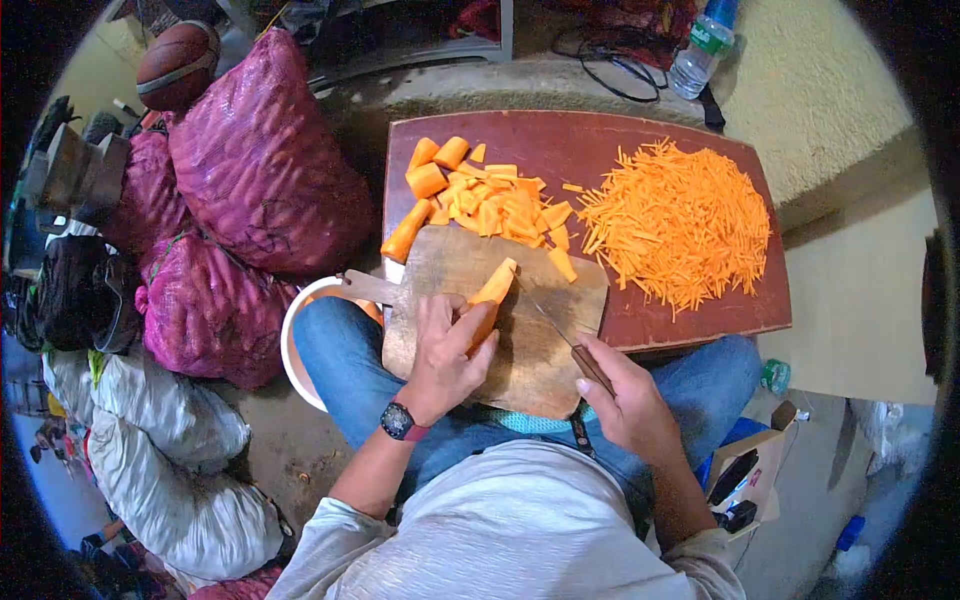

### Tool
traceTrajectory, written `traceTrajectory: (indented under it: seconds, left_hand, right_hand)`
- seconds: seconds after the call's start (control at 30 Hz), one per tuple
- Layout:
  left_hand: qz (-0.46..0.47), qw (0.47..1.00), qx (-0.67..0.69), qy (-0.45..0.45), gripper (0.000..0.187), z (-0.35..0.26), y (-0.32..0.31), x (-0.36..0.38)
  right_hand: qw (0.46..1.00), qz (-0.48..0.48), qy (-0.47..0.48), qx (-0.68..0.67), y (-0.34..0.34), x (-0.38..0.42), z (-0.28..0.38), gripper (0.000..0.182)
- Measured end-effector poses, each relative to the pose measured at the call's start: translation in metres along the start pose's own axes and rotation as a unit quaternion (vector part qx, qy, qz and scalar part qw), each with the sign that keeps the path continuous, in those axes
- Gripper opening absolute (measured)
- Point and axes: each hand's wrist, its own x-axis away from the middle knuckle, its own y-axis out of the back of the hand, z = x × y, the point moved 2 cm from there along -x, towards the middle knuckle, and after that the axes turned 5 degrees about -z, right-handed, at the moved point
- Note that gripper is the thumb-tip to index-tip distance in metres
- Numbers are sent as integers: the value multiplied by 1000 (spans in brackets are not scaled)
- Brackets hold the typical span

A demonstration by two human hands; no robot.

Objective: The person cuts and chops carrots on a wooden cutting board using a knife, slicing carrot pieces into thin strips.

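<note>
My left hand (pixel 452 355), with a watch on its wrist, is closed around a peeled carrot (pixel 493 287) and holds it over the wooden cutting board (pixel 440 265). In my right hand (pixel 628 395) is a knife (pixel 592 369) with a brown handle. Its blade points up and left, the tip close to the carrot's far end. The board lies across my lap and overlaps the near edge of the red-brown table (pixel 560 140). Just past the board sits a pile of carrot slices (pixel 495 205) and thick chunks. To their right rises a heap of shredded carrot (pixel 685 225).
Pink mesh sacks (pixel 265 160) stand at the left, a basketball (pixel 178 65) on top. White sacks (pixel 170 470) lie lower left. A white bucket (pixel 300 370) is beside my left knee. Behind the table is a water bottle (pixel 700 55); an open cardboard box (pixel 762 465) is at right.
</note>
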Motion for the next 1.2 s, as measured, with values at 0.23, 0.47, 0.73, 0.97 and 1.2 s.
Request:
traceTrajectory:
  seconds: [0.23,0.47,0.73,0.97,1.2]
  left_hand:
    - [126,987,-18,-99,49,-11,-2,10]
    - [95,990,-57,-91,48,-15,-16,18]
    - [135,981,-99,-97,39,-18,-14,9]
    - [99,987,-91,-84,37,-15,-20,11]
    - [96,985,-109,-96,42,-13,-20,10]
  right_hand:
    - [995,73,-51,43,6,-9,18,53]
    - [995,84,-49,29,0,5,4,53]
    - [982,159,-30,99,14,-4,14,52]
    - [967,214,-41,133,17,-13,20,52]
    - [963,232,7,134,18,-22,27,49]
